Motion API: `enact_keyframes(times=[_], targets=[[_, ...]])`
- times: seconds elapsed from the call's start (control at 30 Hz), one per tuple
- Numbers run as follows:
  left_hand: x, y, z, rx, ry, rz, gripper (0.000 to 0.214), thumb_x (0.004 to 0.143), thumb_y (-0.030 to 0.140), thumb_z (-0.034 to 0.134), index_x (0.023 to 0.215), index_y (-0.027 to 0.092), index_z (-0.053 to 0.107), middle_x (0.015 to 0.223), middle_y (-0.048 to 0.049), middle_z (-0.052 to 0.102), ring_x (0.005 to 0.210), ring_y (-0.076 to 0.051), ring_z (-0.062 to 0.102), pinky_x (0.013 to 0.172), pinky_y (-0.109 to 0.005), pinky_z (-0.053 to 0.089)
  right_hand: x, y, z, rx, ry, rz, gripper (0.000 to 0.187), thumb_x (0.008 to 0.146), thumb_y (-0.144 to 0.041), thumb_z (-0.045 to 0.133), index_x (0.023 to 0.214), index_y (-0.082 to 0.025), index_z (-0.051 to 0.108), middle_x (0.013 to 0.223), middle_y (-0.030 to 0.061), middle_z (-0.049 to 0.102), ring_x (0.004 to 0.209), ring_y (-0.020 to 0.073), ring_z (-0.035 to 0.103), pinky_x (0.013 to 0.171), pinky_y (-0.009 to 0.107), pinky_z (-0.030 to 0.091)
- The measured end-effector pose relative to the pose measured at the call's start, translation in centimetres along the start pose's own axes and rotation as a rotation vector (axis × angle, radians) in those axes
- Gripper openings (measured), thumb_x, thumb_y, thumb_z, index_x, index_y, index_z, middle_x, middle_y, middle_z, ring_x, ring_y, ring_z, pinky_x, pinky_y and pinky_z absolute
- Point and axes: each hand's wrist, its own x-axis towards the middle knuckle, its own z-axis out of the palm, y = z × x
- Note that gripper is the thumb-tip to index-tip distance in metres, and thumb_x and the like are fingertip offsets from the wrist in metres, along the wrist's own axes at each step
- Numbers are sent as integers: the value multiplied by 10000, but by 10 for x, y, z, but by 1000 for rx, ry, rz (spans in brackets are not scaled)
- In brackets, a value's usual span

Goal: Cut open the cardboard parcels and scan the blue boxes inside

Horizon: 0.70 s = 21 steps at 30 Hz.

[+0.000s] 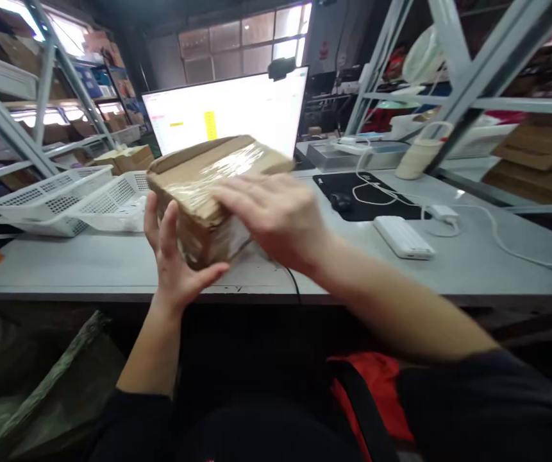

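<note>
A brown cardboard box [227, 160] with shiny clear tape over its top is held tilted above the desk, in front of the monitor. At its lower left, my left hand [172, 263] grips the box, fingers along the side and thumb stretched out beneath the near face. My right hand [280, 215] lies across the near right edge of the box, its fingers bent over onto the taped top. The right fingertips are slightly blurred. The underside of the box and its far side are hidden.
White plastic baskets [54, 196] stand at the left of the desk [88, 266]. A lit monitor [251, 109] is behind the box. To the right are a black mouse [340, 202] on a mat, a white power bank [403, 237] and a white cable [511, 240]. Metal shelving flanks both sides.
</note>
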Motion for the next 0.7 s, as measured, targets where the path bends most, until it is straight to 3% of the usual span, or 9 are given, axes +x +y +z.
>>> enact_keyframes(times=[0.13,0.2,0.27,0.3,0.37,0.43,0.47,0.57,0.7], targets=[[-11,-66,-30,116,36,18,695,866,541,804,1445,317,492,1696,-121,309,1632,-412,259,1318,-659,264,6,-19,105,187,27,-86,422,1101,-175,437,1375,-287,739,1440,11,717,1338,231,676,1102,416,575],[-27,-92,-41,138,22,-35,514,870,403,779,1298,261,532,1630,-155,426,1634,-406,265,1312,-658,273,4,-13,136,295,40,-193,388,1094,-205,490,1375,-304,738,1388,6,747,1303,201,693,1098,387,581],[-42,-109,-49,120,44,-82,415,865,296,736,1221,243,529,1499,-162,561,1619,-379,315,1312,-639,283,2,12,155,368,58,-194,378,1102,-273,498,1408,-294,720,1363,12,759,1281,186,697,1117,379,570],[-48,-114,-51,102,71,-100,393,861,267,718,1205,240,529,1422,-153,613,1598,-364,361,1310,-626,296,-1,33,161,357,48,-101,395,1107,-297,481,1428,-275,710,1366,30,756,1280,192,693,1134,394,559],[-55,-120,-51,63,173,-122,367,853,262,698,1184,233,542,1313,-133,661,1544,-350,440,1301,-615,319,-11,85,170,204,-63,264,458,1111,-280,404,1470,-241,686,1436,79,713,1344,228,645,1181,452,517],[-57,-122,-47,35,270,-133,343,845,278,685,1161,228,561,1285,-126,670,1512,-352,475,1294,-624,328,-29,141,178,-33,-303,653,538,1093,-211,333,1538,-205,634,1569,133,604,1452,278,550,1228,514,452],[-57,-122,-45,23,297,-133,331,842,283,681,1149,228,571,1272,-122,675,1502,-355,483,1292,-633,326,-39,167,182,-92,-376,750,556,1062,-169,350,1544,-155,626,1613,182,546,1486,326,508,1235,555,426],[-57,-123,-38,-3,304,-131,326,832,283,691,1139,233,596,1227,-110,692,1481,-363,503,1285,-655,324,-63,218,201,-158,-515,856,579,977,-132,461,1525,-124,647,1673,240,446,1537,435,418,1232,646,373],[-59,-124,-38,-39,332,-156,316,838,271,710,1139,236,617,1231,-114,697,1486,-377,500,1287,-669,310,-67,238,233,-157,-599,831,586,982,-227,514,1554,-289,630,1740,113,388,1605,400,308,1283,639,273]])
